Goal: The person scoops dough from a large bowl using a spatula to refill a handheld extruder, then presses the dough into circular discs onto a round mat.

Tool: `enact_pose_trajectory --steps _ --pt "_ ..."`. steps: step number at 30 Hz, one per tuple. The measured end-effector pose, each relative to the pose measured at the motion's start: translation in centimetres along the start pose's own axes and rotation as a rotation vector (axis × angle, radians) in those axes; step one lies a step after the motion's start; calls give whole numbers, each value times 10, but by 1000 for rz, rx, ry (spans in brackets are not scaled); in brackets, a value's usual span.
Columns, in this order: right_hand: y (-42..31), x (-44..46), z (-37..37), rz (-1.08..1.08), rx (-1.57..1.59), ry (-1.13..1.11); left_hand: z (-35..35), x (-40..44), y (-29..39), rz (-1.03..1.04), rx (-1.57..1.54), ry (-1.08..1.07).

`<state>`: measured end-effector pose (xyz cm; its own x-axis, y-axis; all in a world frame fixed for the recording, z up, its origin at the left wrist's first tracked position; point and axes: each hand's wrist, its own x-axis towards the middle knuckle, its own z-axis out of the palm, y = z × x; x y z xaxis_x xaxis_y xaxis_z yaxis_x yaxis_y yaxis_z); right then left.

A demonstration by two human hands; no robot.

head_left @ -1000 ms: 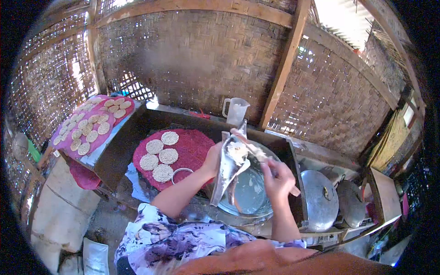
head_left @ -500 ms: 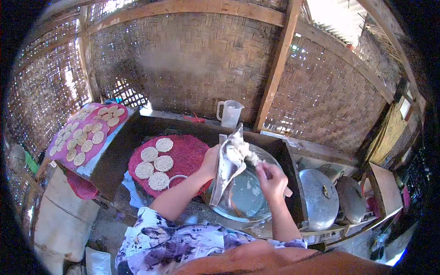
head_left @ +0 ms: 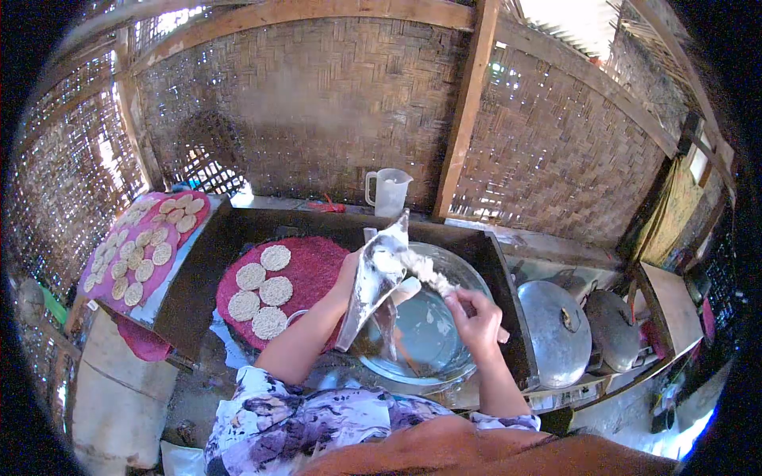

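My left hand [head_left: 347, 279] is closed around the left side of a tilted, pointed grey piece, its inside smeared with white paste [head_left: 379, 270]. My hand partly hides it, and I cannot make out its exact kind. The fingers of my right hand [head_left: 478, 319] pinch the lower end of a lumpy white strip [head_left: 429, 274], which reaches up to the smeared piece. Both hands are over a wide clear basin [head_left: 476, 274] holding cloudy liquid. A wooden bar lies across the basin, its end [head_left: 502, 335] beside my right wrist.
Left of the basin, several white grainy discs [head_left: 275, 291] lie on round red mesh [head_left: 325, 274] near a white ring [head_left: 295, 317]. More discs [head_left: 143, 238] cover pink cloth at far left. A plastic jug [head_left: 390, 192] stands behind; lidded metal pots [head_left: 553, 333] sit right.
The smeared piece leans further over. My right hand sits slightly lower relative to it, and more of the white strip shows between them. The whole view has shifted a little.
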<state>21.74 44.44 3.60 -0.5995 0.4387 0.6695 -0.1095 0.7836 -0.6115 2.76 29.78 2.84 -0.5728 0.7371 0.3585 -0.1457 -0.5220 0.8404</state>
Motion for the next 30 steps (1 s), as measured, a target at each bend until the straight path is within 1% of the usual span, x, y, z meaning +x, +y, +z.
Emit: enact_pose_trajectory --steps 1,3,4,5,7,8,9,11,12,13,15,16,18,19,21,22,24,25,27,30 --pt "-7 -3 -3 -70 -40 -20 -8 -1 5 -224 -472 102" --pt "-4 -13 -5 34 156 -163 -23 5 -6 -19 -199 47" --pt "-4 -15 -8 89 255 -236 -25 9 -6 24 -644 -73" --pt "-6 -14 -14 105 302 -282 -28 6 -6 59 -500 8" --pt "0 -6 -21 184 478 -187 -7 -6 22 90 -197 181" --pt "3 1 -26 235 536 -119 14 -13 37 199 199 270" --pt "9 7 -29 257 539 -85 8 -19 43 256 290 225" --pt "23 12 -28 319 546 -35 -24 -16 40 75 -144 29" --pt "28 10 -23 296 568 -92 -25 -12 44 156 -147 -243" --pt "33 8 -16 270 592 -149 -9 -23 44 220 -295 -128" --pt "38 3 0 207 617 -271 -13 -22 36 282 -478 -226" --pt "36 0 11 294 651 -336 -11 -23 34 317 -542 -272" --pt "28 3 27 121 545 -417 -5 -25 21 350 -692 -362" --pt "19 8 32 72 505 -430 -2 -27 15 366 -769 -406" --pt "0 21 36 -22 423 -451 9 -34 8 351 -787 -346" --pt "0 25 44 -155 412 -389 12 -38 5 341 -797 -317" --pt "0 29 46 -232 425 -436 14 -45 -2 347 -823 -333" --pt "0 27 42 -260 413 -458 17 -47 -3 364 -871 -373" --pt "3 26 31 -326 391 -499 17 -56 -2 374 -894 -380" --pt "13 9 18 -240 366 -548 14 -62 0 438 -877 -256"
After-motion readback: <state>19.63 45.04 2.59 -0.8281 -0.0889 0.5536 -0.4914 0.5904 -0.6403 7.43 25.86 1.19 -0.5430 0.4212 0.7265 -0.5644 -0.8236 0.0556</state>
